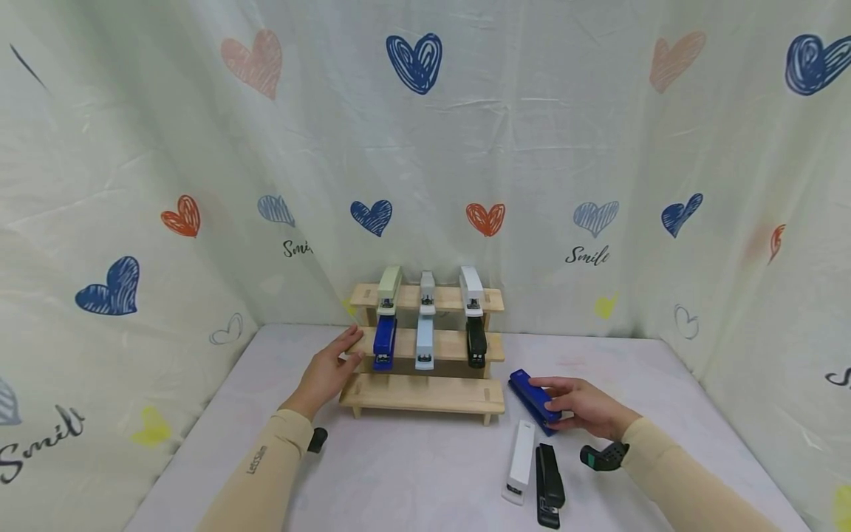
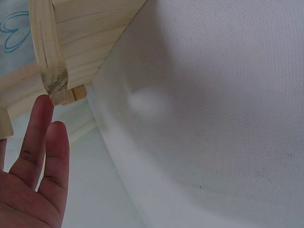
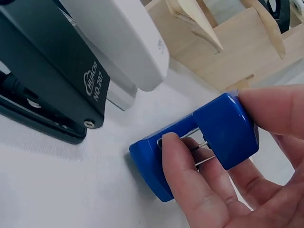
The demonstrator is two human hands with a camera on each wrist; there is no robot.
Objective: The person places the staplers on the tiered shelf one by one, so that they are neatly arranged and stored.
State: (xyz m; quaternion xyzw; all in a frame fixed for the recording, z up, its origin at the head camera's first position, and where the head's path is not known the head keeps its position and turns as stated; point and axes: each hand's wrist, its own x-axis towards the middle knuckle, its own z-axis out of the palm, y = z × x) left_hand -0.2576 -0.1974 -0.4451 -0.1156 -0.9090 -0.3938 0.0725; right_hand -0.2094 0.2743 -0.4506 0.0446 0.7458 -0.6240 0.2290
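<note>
My right hand [image 1: 588, 406] grips a blue stapler [image 1: 532, 395] at the table's right, beside the rack. In the right wrist view, thumb and fingers pinch around the blue stapler [image 3: 225, 130], close over the table. My left hand [image 1: 327, 378] touches the left end of the wooden three-tier rack [image 1: 422, 395] at its middle tier. Seen from the left wrist, the fingers [image 2: 37, 123] are nearly straight, tips right at a wooden upright [image 2: 47, 47]. A white stapler [image 1: 520, 462] and a black stapler [image 1: 549, 484] lie just in front of the right hand.
Across the top tier stand a pale green stapler [image 1: 389, 288], a grey stapler [image 1: 427, 292] and a white one [image 1: 471, 290]. The middle tier bears blue [image 1: 384, 342], light blue [image 1: 425, 342] and black [image 1: 475, 341] staplers. A heart-printed curtain [image 1: 425, 148] hangs behind the table.
</note>
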